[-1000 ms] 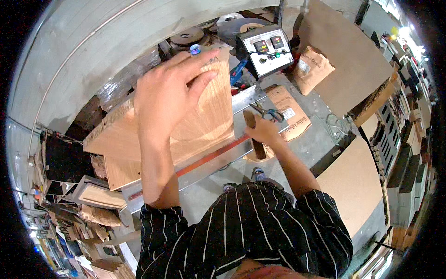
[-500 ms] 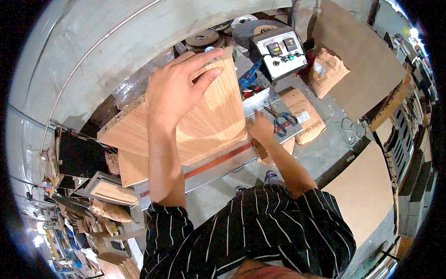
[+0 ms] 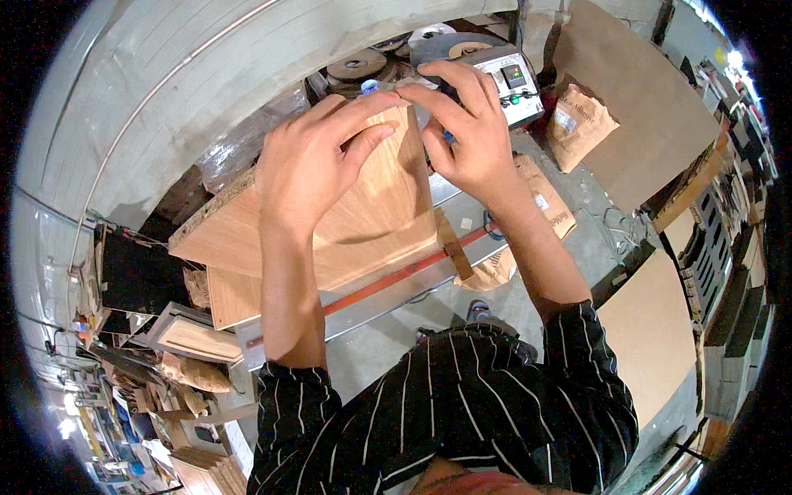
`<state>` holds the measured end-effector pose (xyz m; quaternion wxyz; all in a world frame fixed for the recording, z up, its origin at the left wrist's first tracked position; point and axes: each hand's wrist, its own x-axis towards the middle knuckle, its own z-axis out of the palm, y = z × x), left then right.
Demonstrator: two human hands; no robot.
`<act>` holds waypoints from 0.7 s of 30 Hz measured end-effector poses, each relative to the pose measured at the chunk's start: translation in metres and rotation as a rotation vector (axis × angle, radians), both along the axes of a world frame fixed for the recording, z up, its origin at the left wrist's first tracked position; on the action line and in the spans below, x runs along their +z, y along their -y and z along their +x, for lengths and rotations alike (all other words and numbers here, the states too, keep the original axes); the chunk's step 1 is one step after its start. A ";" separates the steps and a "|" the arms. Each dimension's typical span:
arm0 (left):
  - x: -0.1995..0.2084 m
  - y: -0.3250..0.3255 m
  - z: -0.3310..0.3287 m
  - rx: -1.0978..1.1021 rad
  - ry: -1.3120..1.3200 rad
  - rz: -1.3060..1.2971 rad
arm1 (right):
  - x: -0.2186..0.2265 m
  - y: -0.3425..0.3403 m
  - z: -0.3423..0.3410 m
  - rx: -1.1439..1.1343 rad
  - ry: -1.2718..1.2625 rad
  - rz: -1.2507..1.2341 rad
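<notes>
Metal bench (image 3: 371, 304): left hand (image 3: 309, 161) and right hand (image 3: 474, 136) seemingly touch wooden panel (image 3: 367, 210).

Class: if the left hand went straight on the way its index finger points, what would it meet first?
Most likely the right hand, its index fingertip just ahead of the left hand near the wood-grain board's upper corner; depth is unclear, so they may already touch.

Control box (image 3: 514, 77) up top, display lit. Brown paper sack (image 3: 581, 128) just right of it, second sack (image 3: 551, 183) lower down (partly hidden). Thin cable (image 3: 624, 238) tangled on grey floor (image 3: 587, 247). Big brown board (image 3: 635, 107) upper right, tan sheet (image 3: 648, 330) below. Rolls (image 3: 359, 64) and clear plastic wrap (image 3: 239, 153) near the wall (image 3: 157, 41); framed panel (image 3: 198, 338) left.
</notes>
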<state>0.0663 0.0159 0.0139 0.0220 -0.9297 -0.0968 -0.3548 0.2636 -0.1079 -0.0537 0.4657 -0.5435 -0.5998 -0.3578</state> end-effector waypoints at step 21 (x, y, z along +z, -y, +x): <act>0.006 0.022 -0.010 0.100 -0.124 0.064 | -0.007 0.012 -0.012 -0.142 0.142 0.177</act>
